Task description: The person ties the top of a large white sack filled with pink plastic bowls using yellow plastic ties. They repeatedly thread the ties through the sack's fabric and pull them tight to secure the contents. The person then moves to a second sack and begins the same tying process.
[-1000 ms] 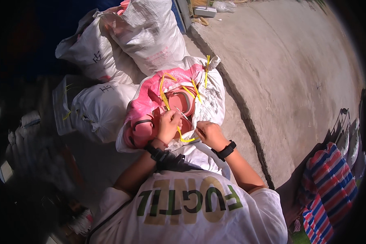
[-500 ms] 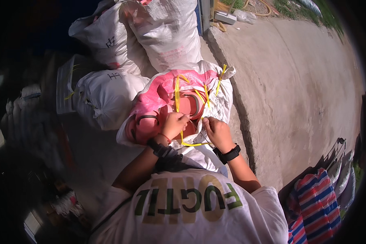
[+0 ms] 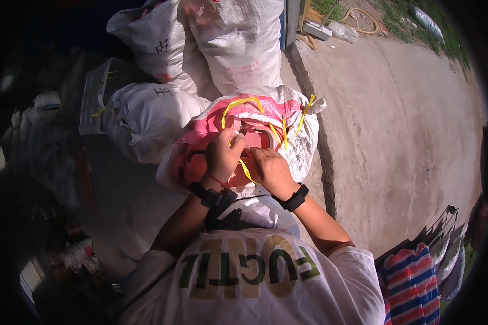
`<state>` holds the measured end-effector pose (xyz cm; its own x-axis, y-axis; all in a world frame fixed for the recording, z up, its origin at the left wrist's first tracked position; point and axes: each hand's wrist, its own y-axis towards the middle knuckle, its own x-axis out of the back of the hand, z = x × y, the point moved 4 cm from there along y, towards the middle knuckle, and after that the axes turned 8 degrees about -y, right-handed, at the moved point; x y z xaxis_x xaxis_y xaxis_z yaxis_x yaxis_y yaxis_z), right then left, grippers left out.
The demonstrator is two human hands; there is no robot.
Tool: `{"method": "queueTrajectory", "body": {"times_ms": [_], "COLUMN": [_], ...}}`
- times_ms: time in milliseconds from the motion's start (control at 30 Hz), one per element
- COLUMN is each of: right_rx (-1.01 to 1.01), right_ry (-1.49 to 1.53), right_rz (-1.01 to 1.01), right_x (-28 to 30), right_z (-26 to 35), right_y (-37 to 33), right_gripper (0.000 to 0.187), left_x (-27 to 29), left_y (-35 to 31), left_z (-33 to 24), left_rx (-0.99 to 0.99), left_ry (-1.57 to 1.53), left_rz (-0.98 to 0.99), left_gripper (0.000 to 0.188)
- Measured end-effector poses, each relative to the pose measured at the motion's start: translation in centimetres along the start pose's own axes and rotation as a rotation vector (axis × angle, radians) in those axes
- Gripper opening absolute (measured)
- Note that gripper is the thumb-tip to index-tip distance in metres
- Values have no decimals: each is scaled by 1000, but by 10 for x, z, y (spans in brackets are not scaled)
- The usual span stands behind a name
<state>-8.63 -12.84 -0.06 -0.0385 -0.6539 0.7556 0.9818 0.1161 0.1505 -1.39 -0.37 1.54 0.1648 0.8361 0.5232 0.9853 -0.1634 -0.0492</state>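
Observation:
An open white woven sack [image 3: 303,157] with a pink band stands in front of me, filled with pink curved pieces [image 3: 261,140] with dark edges. Over its mouth loops a yellow plastic strip [image 3: 226,115]. My left hand [image 3: 222,154] is closed on that strip, with part of it hanging below the fingers. Beside it, to the right, my right hand [image 3: 275,170] has its fingers bent and pressed together over the pink pieces. What those fingers hold is hidden. More yellow ties [image 3: 306,114] are knotted at the sack's right rim.
Two tall white sacks [image 3: 238,49] [image 3: 157,49] stand behind, and a tied white sack [image 3: 143,122] lies at the left. A cracked concrete ledge [image 3: 328,179] runs along the right. Striped red, white and blue cloth [image 3: 412,281] lies at the lower right.
My left hand has risen and moved slightly left with the yellow strip. The right hand has shifted left, closer to it. The view has shifted a little.

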Motion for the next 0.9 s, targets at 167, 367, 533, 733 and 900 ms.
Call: {"method": "queueTrajectory", "body": {"times_ms": [167, 367, 533, 733, 900], "right_rx": [-68, -507, -710, -398, -415], "right_ry": [47, 529, 659, 827, 960], "right_rz": [-241, -667, -735, -1026, -828], "right_x": [2, 12, 1, 98, 101], "right_z": [4, -9, -23, 9, 35], "right_y": [11, 24, -10, 50, 61], "right_gripper": [15, 16, 20, 21, 23], "left_x": [7, 58, 52, 30, 29], "left_y": [5, 2, 34, 42, 40], "left_z": [-5, -48, 5, 63, 61], "left_rx": [-116, -289, -535, -553, -351], "left_ry": [-232, -481, 271, 319, 307], "left_rz": [219, 256, 259, 348, 466], "left_gripper": [18, 39, 53, 63, 47]}}
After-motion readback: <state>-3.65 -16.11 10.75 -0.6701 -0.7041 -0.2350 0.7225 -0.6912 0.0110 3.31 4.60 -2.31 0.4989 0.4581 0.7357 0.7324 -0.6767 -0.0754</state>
